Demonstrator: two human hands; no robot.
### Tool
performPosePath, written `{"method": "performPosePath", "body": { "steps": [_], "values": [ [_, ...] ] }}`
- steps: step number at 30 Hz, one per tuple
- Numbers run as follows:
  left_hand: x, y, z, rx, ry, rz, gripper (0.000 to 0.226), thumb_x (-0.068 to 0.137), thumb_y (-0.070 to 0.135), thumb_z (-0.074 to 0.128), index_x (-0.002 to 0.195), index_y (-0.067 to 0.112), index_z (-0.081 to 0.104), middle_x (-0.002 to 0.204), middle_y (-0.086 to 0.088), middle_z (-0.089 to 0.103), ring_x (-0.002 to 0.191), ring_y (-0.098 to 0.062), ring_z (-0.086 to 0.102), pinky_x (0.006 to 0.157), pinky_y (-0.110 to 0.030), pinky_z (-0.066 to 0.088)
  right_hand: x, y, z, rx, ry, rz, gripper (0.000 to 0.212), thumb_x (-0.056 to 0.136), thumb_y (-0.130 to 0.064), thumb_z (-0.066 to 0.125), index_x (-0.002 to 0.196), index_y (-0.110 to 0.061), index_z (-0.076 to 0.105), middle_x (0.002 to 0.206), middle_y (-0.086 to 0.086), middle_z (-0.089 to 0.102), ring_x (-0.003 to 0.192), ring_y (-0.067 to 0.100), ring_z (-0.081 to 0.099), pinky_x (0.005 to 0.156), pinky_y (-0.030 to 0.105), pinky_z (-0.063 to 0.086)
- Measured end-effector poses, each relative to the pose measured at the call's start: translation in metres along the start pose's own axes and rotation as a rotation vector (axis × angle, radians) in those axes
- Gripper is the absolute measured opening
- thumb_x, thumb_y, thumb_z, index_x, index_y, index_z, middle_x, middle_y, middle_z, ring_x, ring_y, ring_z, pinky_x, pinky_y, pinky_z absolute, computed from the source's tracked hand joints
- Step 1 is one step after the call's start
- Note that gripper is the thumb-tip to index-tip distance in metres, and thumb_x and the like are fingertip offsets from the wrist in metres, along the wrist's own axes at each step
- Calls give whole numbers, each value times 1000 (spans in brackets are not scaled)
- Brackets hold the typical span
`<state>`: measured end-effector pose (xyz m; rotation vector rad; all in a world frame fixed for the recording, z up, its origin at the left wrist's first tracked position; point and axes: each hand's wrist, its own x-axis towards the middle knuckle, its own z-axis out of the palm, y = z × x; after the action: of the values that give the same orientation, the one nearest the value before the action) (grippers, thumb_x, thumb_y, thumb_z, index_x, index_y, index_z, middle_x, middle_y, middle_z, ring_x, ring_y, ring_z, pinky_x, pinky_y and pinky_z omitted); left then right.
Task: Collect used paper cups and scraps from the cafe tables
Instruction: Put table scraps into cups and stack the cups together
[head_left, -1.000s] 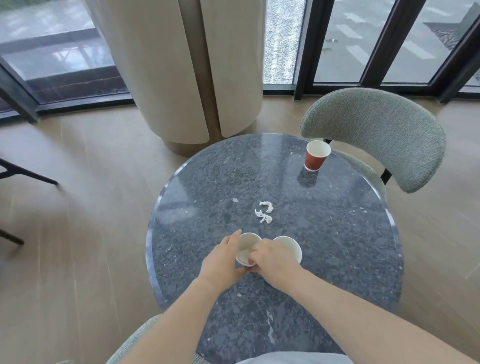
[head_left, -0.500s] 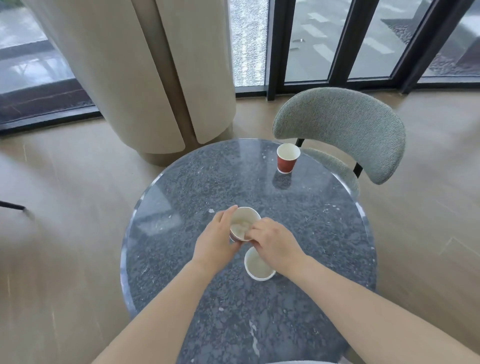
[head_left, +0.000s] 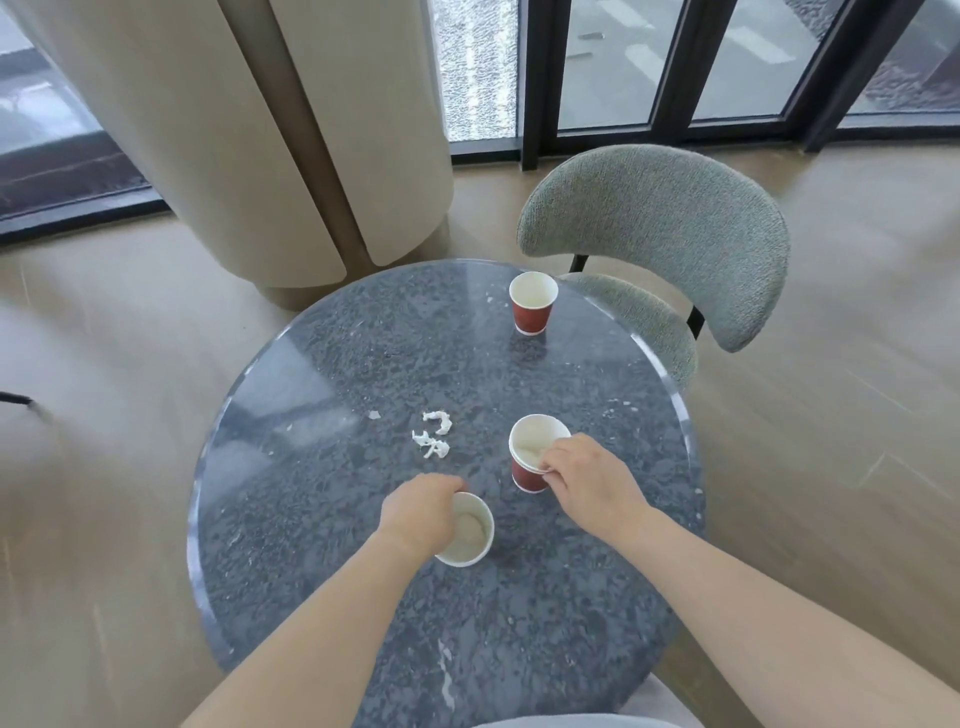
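Reads as a café seating corner: round dark stone tabletop (head_left: 363, 353), grey upholstered chair (head_left: 654, 218), disposable red paper cups (head_left: 531, 312), floor-to-ceiling glazing (head_left: 602, 62), pale wood floor (head_left: 104, 364).

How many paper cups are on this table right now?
3. The far cup stands by the chair; the middle cup is pinched at its rim by the right hand; the near cup is gripped by the left hand. Nested cups would be hidden.

You face a round dark stone table (head_left: 363, 364) on a pale wood floor (head_left: 104, 519). Beyond it stand a grey upholstered chair (head_left: 675, 223), a beige curved column (head_left: 260, 130) and black-framed windows (head_left: 608, 62) letting in daylight.
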<state>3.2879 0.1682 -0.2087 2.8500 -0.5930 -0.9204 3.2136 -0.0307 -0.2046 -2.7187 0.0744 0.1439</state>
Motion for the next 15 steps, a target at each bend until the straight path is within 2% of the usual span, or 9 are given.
{"method": "performPosePath", "body": {
  "steps": [3, 8, 10, 13, 15],
  "values": [
    [7, 11, -1, -164, 113, -31, 37, 81, 4, 41, 103, 24, 62, 106, -1, 64, 94, -25, 58, 71, -34, 48, 1, 12, -6, 10, -15, -9, 19, 92, -18, 46, 102, -12, 62, 106, 3, 61, 104, 23, 47, 86, 29, 41],
    [27, 36, -4, -485, 291, -52, 28, 86, 7, 44, 102, 20, 62, 98, -2, 67, 88, -22, 59, 69, -27, 42, 4, 33, -18, 40, 23, 11, 16, 90, -16, 49, 97, -12, 64, 98, 4, 62, 99, 23, 49, 79, 31, 45],
    [35, 44, -4, -621, 288, -114, 30, 87, 8, 45, 113, 18, 57, 106, -2, 64, 93, -20, 58, 76, -26, 42, 8, 41, -21, 55, 33, 10, 16, 89, -15, 51, 95, -10, 65, 99, 4, 63, 98, 24, 50, 81, 33, 45],
    [44, 52, -4, -752, 230, -171, 41, 90, 11, 46, 131, 16, 46, 124, -6, 55, 106, -25, 56, 94, -39, 47, 17, 51, -29, 86, 77, 1, 14, 87, -12, 54, 93, -9, 67, 97, 6, 65, 96, 26, 52, 81, 34, 46],
    [47, 56, -4, -772, 225, -146, 46, 92, 16, 47, 137, 18, 39, 134, -6, 49, 115, -25, 54, 100, -41, 43, 27, 54, -38, 118, 118, -3, 13, 87, -12, 56, 92, -9, 67, 94, 6, 66, 94, 26, 53, 78, 38, 48]
  ]
}}
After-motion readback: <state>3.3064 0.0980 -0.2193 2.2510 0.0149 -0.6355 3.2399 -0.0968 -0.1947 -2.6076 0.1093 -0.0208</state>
